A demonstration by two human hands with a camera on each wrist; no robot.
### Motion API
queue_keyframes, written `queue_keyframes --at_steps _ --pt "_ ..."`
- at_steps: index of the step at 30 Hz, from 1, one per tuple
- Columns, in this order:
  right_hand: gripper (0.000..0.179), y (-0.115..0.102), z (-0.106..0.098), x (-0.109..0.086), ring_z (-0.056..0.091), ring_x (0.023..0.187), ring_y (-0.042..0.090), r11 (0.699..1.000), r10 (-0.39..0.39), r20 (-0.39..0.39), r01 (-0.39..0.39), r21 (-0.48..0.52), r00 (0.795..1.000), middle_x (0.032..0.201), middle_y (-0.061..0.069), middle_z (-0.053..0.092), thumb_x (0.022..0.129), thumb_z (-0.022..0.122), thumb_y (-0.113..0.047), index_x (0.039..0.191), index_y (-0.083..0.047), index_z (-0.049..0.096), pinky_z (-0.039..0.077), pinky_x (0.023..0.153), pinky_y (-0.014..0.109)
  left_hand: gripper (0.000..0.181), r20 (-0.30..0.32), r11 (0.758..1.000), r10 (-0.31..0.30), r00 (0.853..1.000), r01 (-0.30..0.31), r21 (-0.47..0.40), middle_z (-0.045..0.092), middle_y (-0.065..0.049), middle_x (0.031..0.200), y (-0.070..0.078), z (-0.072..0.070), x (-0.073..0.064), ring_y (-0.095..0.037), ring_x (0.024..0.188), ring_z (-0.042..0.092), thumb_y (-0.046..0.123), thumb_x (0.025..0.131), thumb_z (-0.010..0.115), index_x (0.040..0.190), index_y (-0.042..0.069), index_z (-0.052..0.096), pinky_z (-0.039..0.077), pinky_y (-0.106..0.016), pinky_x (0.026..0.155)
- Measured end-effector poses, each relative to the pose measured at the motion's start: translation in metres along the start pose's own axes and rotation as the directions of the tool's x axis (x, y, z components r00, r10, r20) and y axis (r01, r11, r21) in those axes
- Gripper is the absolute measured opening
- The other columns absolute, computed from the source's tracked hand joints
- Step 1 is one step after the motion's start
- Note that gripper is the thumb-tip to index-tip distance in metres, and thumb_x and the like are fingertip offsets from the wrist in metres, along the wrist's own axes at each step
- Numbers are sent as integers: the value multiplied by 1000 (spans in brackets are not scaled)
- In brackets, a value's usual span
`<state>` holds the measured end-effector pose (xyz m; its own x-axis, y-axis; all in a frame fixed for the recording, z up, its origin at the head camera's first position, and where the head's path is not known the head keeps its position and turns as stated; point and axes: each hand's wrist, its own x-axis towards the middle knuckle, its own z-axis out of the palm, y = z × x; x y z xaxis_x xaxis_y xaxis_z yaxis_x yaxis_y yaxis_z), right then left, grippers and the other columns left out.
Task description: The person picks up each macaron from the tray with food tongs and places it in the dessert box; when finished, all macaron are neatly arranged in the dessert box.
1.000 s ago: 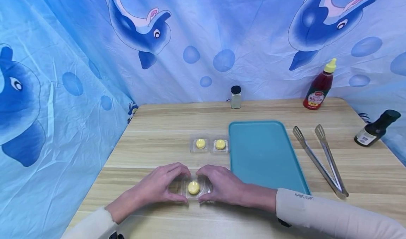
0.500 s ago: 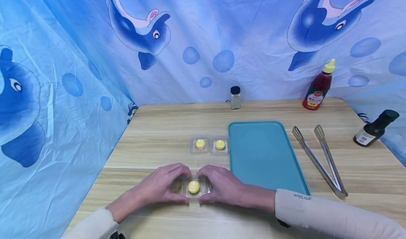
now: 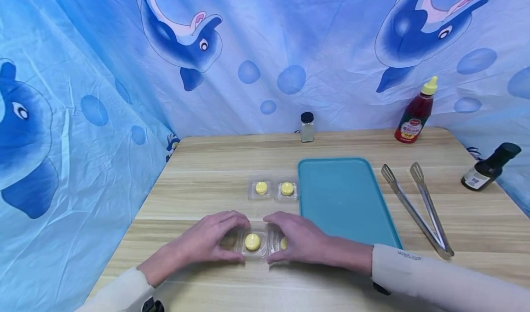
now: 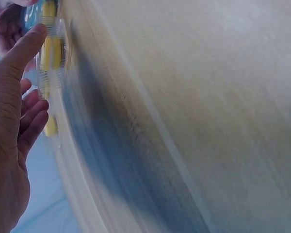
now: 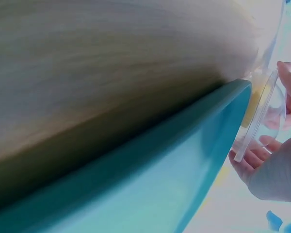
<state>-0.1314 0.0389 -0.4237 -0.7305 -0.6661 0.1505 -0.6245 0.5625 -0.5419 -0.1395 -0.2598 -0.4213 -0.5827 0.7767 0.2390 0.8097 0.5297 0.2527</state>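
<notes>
Two clear plastic boxes stand side by side near the front of the table. The left box (image 3: 264, 252) has a yellow macaron (image 3: 252, 242) in it, and my left hand (image 3: 211, 238) holds its left side between curved fingers and thumb. Around the right box (image 3: 273, 242) curve the fingers and thumb of my right hand (image 3: 304, 239), hiding part of its macaron (image 3: 283, 243). In the right wrist view, my right hand (image 5: 276, 167) is at the box's clear edge (image 5: 260, 111). My left thumb (image 4: 26, 48) overlaps plastic in the left wrist view.
Behind the hands are two more clear boxes with yellow macarons (image 3: 261, 187). A blue-green tray (image 3: 343, 201) lies to the right, close to my right forearm. Beyond it are metal tongs (image 3: 430, 220), a red sauce bottle (image 3: 414, 114), a dark bottle (image 3: 488, 169) and a small jar (image 3: 307, 129).
My right hand has shifted a little to the right, uncovering part of the right box and its macaron. The left hand has stayed almost in place.
</notes>
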Motion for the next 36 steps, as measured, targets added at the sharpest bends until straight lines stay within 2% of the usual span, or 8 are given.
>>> queue_keyframes --at_steps 8,15,36 --pt "92 7 -9 -13 63 129 26 1000 27 9 -27 -4 1000 142 8 65 73 97 -45 146 -5 58 52 111 49 74 19 999 12 1000 -13 32 63 7 139 -1 -3 2 -15 127 62 60 83 87 137 16 63 56 -39 106" --pt "84 11 -11 -22 64 124 22 1000 0 -2 0 -19 1000 136 6 68 76 96 -40 144 -4 60 55 107 47 85 6 998 37 999 -38 54 61 3 146 1 -3 6 -18 132 60 61 81 87 146 15 59 54 -43 108" --pt "75 11 -8 -27 66 118 21 999 12 -55 -14 -45 998 130 7 69 78 95 -37 137 -3 64 57 104 43 75 23 997 47 999 -48 66 64 8 139 4 1 11 -13 127 62 61 83 85 140 18 63 55 -39 106"
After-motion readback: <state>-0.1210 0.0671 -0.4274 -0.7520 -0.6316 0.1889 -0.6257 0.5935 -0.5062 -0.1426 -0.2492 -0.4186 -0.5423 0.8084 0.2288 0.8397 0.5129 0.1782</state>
